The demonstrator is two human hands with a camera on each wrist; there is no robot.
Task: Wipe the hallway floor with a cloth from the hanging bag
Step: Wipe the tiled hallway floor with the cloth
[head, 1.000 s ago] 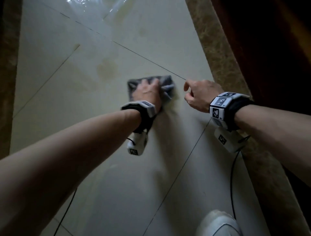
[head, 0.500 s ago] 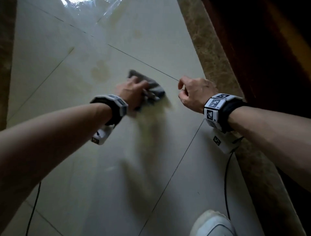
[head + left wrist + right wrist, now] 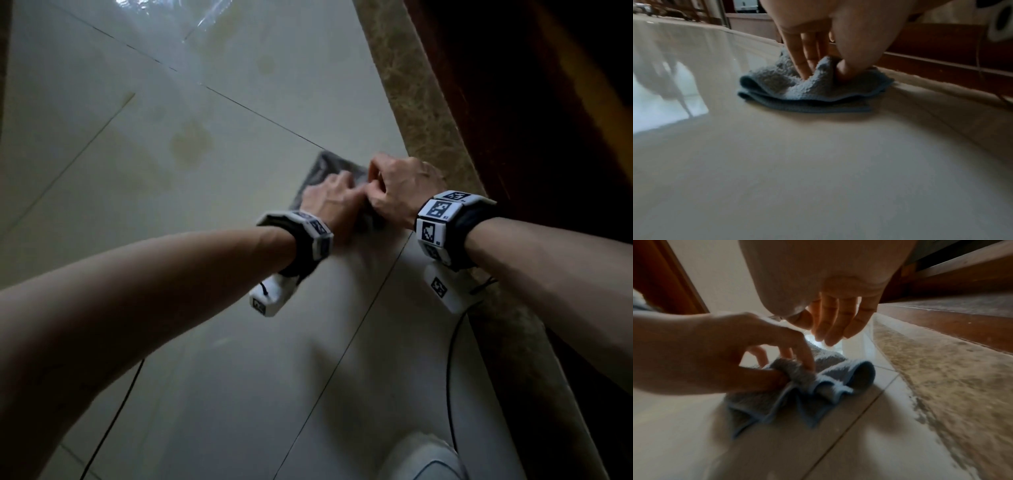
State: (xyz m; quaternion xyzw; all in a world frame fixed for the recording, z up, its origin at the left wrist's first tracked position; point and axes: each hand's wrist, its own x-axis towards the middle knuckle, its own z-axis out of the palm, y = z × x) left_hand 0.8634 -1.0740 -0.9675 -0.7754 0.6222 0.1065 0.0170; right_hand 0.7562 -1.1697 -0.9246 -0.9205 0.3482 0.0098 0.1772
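A grey-blue cloth [image 3: 323, 169] lies bunched on the cream tile floor [image 3: 205, 342], close to the brown marble border. My left hand [image 3: 329, 198] is on top of it. In the left wrist view the thumb and fingers of this hand [image 3: 822, 68] pinch up a fold of the cloth [image 3: 797, 92]. The right wrist view shows the same pinch by the left hand [image 3: 797, 373] on the cloth [image 3: 838, 379]. My right hand [image 3: 394, 192] hovers just beside and above, its fingers [image 3: 830, 331] hanging loosely curled with nothing in them.
A brown marble border strip [image 3: 428, 102] runs along the right, with dark wooden trim [image 3: 531, 102] beyond it. Yellowish stains [image 3: 190, 144] mark the tiles farther up the floor. A white shoe [image 3: 424, 459] and a black cable [image 3: 448, 377] are near the bottom.
My left hand swept the cloth leftward, then back right toward the border, next to the right hand. The flat press became a pinch on a fold. The right hand barely moved.
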